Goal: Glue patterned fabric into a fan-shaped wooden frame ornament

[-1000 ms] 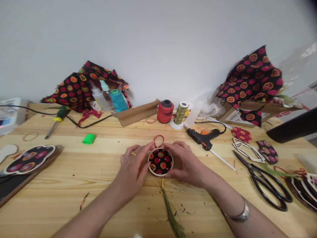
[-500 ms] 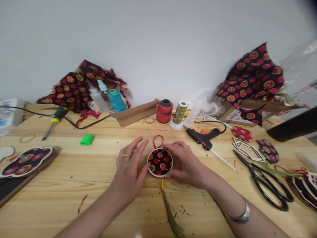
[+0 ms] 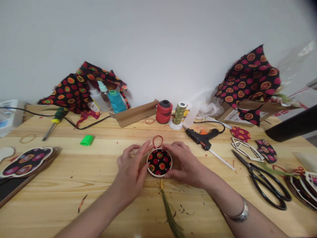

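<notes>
A round ornament (image 3: 159, 162) lies on the wooden table between my hands. It has black fabric with red and orange flowers, a pale rim, a red cord loop (image 3: 158, 141) at the top and a green tassel (image 3: 170, 215) hanging below from a yellow tie. My right hand (image 3: 182, 161) curves around the right side, fingers on the upper rim and thumb at the lower rim, closed on it. On the other side, my left hand (image 3: 132, 165) has its thumb against the left edge; its fingers are stretched out and apart, just off the rim.
Black scissors (image 3: 264, 181) and a glue gun (image 3: 203, 137) lie to the right. Thread spools, red (image 3: 163, 112) and olive (image 3: 180, 113), stand behind beside a cardboard strip (image 3: 136, 114). A green cap (image 3: 87, 140), a screwdriver (image 3: 53, 124) and a fabric-covered shape (image 3: 27, 162) are left.
The fingers of my left hand have shifted slightly, the index finger a little nearer the cord loop. My right hand and the ornament stay practically in place; the view has turned slightly.
</notes>
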